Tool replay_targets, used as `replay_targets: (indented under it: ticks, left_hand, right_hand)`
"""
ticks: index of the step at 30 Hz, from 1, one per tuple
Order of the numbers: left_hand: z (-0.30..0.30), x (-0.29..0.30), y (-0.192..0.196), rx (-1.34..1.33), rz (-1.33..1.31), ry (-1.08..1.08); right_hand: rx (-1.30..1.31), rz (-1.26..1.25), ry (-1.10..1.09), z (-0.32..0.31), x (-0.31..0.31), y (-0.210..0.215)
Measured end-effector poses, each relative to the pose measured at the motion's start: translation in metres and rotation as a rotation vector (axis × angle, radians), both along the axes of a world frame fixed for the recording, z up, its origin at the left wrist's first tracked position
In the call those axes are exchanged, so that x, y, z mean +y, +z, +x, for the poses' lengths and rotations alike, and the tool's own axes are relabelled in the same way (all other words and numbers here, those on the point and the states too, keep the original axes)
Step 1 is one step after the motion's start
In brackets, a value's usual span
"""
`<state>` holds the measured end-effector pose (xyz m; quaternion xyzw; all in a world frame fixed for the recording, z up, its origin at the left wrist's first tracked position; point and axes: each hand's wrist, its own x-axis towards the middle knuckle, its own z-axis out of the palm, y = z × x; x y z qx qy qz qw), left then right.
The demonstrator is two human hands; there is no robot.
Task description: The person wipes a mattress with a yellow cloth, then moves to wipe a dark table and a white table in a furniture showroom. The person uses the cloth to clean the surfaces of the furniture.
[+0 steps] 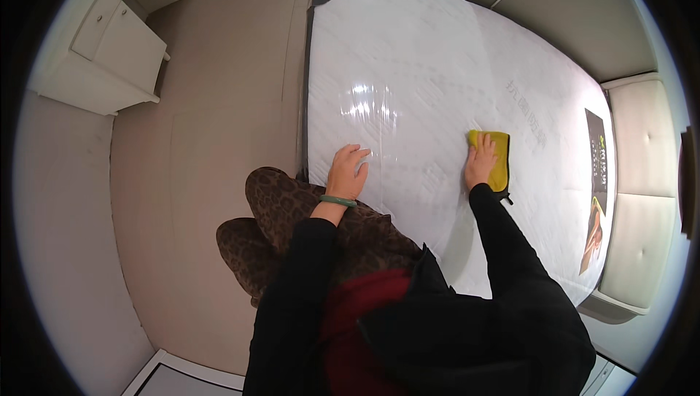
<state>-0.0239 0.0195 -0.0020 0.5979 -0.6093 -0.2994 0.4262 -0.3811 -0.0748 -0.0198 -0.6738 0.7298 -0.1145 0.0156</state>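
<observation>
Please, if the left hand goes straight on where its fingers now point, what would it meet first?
Probably the white quilted mattress in shiny clear plastic; no other object lies along that line on its top. Whether the left hand already touches it is unclear.

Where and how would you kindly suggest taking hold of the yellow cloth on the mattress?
Probably pinch the yellow cloth by its dark-trimmed right edge, coming from the right: it lies flat on the mattress with that edge uncovered, while the right grip covers part of its left side.
</observation>
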Motion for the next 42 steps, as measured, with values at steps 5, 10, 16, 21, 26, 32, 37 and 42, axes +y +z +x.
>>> replay_targets:
  ticks: [5, 10, 16, 21, 26, 32, 37, 42]
  left_hand:
    - [0.0, 0.001, 0.003, -0.002, 0.008, 0.01]
    - [-0.001, 0.0, 0.003, 0.0, 0.033, 0.011]
    - [0.007, 0.006, -0.004, -0.03, 0.015, 0.027]
    - [0.01, 0.006, -0.005, -0.044, 0.016, 0.025]
    - [0.012, 0.007, -0.009, -0.049, 0.011, 0.017]
    - [0.014, 0.008, -0.008, -0.071, 0.034, 0.014]
    - [0.013, 0.007, -0.001, -0.051, 0.115, 0.007]
    - [0.016, 0.008, -0.006, -0.121, 0.062, -0.011]
  right_hand:
    - [-0.094, 0.012, 0.124, 0.05, 0.039, 0.005]
    - [-0.147, 0.053, 0.406, 0.094, 0.076, 0.008]
    - [-0.053, 0.179, 0.629, 0.083, 0.104, 0.031]
    - [0.039, 0.174, 0.427, 0.036, 0.105, 0.031]
    - [0.091, 0.063, 0.062, -0.025, 0.103, 0.016]
    - [0.111, 0.117, -0.509, -0.118, 0.11, 0.002]
    - [0.048, 0.152, -0.822, -0.17, 0.136, 0.001]
    - [0.007, 0.072, -0.922, -0.18, 0.12, -0.012]
